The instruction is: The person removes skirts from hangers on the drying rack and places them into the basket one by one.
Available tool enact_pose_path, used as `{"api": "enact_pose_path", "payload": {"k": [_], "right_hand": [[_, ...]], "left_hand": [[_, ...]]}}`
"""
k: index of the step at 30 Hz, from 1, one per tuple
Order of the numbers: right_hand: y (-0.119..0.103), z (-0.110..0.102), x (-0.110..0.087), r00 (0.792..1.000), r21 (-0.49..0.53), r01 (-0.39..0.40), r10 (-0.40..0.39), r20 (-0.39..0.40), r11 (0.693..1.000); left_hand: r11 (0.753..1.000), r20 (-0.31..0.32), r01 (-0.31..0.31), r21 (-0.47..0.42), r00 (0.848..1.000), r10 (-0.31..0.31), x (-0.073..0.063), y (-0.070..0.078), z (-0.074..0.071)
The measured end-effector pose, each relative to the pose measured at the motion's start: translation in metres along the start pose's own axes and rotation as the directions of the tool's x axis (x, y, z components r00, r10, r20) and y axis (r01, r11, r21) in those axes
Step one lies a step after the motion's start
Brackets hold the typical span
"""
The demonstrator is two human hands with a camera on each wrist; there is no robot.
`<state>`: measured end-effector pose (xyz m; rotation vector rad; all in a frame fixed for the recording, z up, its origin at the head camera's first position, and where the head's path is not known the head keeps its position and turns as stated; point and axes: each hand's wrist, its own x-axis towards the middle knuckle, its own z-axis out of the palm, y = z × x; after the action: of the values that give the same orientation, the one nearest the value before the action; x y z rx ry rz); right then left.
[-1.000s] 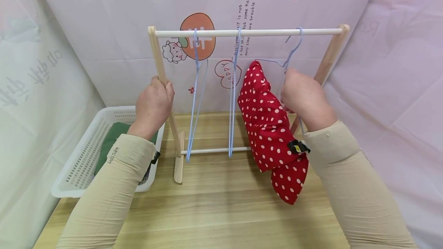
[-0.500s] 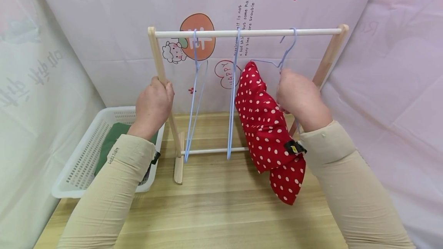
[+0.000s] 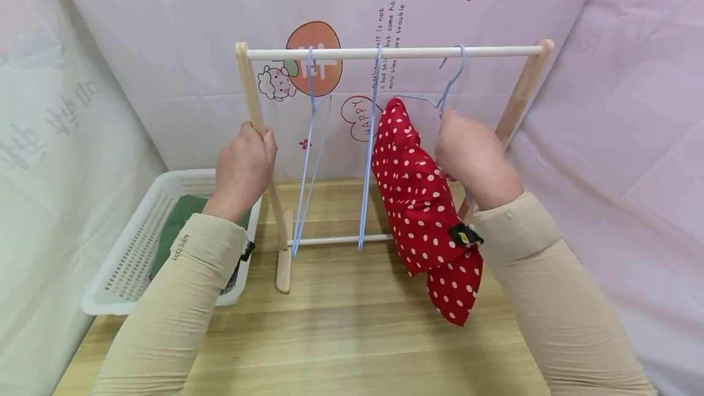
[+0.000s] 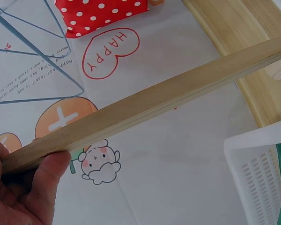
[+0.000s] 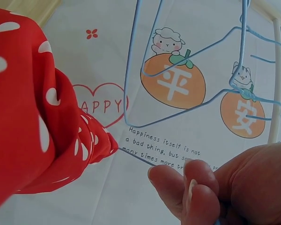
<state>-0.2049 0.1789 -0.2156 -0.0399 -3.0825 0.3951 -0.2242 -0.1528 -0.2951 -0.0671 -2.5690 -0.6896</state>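
Note:
My left hand (image 3: pixel 245 167) grips the left wooden post (image 3: pixel 250 90) of a small clothes rack; in the left wrist view the thumb lies against the post (image 4: pixel 168 91). My right hand (image 3: pixel 475 154) holds a blue wire hanger (image 3: pixel 452 81) just below its neck, its hook over the white top rail (image 3: pixel 418 52). A red garment with white dots (image 3: pixel 420 200) hangs bunched on that hanger, left of the hand. The right wrist view shows curled fingers (image 5: pixel 201 197) beside the red cloth (image 5: pixel 33 103); the far end of the hanger is hidden.
Two bare blue hangers, one at left (image 3: pixel 309 157) and one mid-rail (image 3: pixel 370 170), hang from the rail. A white plastic basket (image 3: pixel 118 261) with green cloth (image 3: pixel 181 216) stands on the wooden table (image 3: pixel 352 335) at left. Printed sheeting (image 3: pixel 209 17) encloses the back and sides.
My right hand has moved left, sliding the hanger and the red dotted garment a short way along the rail. My left hand has stayed on the post.

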Motion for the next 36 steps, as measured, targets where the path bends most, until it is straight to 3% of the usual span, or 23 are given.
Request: {"api": "enact_pose_path", "payload": {"k": [36], "right_hand": [[-0.012,0.002,-0.004,0.999,-0.023,0.036,-0.036,-0.013,0.999]], "left_hand": [[1.000,-0.004,-0.001,-0.014,1.000,0.001,0.000,0.000,0.000]]}}
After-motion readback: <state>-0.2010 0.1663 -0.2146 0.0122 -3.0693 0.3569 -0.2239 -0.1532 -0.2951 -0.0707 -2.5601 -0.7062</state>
